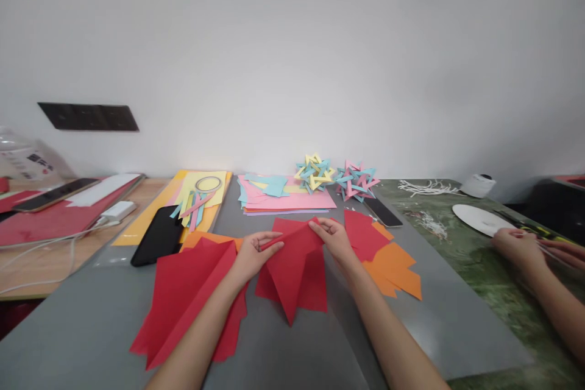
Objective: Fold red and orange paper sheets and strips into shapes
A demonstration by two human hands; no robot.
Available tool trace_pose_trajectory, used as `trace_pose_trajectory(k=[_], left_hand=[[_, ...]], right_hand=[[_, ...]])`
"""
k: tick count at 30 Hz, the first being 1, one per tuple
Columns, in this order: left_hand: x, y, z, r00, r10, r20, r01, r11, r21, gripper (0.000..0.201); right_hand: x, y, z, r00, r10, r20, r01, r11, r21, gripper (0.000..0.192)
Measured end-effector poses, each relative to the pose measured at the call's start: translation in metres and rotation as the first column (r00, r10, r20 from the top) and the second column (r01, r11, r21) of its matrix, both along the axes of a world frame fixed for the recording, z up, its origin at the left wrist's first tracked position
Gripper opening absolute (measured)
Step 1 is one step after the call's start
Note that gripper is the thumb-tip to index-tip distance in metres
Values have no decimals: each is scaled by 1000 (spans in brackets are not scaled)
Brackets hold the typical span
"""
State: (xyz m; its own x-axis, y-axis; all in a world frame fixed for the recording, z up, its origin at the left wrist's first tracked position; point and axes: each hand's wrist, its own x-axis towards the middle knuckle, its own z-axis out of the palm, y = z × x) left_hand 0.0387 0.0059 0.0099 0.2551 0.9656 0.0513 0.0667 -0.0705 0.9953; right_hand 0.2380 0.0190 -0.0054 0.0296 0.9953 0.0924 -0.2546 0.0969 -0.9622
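Folded red paper [292,271] lies mid-frame, pinched at its top edge between left hand [253,256] and right hand [333,237]; two woven paper stars [337,175] sit above.

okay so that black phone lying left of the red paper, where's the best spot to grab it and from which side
Probably by its long edges, mid-length, coming from above. The black phone lies flat on the grey mat, so no face can be pinched. Its near-right corner touches the red sheets and its right edge sits by the orange paper; the left edge is freer.
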Motion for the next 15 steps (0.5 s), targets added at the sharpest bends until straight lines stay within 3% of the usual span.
trace_pose_trajectory(k=[7, 15], left_hand=[[0, 2, -7, 999, 26, 23, -27, 1000, 17, 33], [1, 2, -10, 1000, 6, 24, -4, 999, -52, 30]], right_hand=[[0, 0, -2, 1000, -13, -12, 13, 1000, -5, 25], [-3, 0, -1, 1000, -3, 15, 3, 1000, 6, 27]])
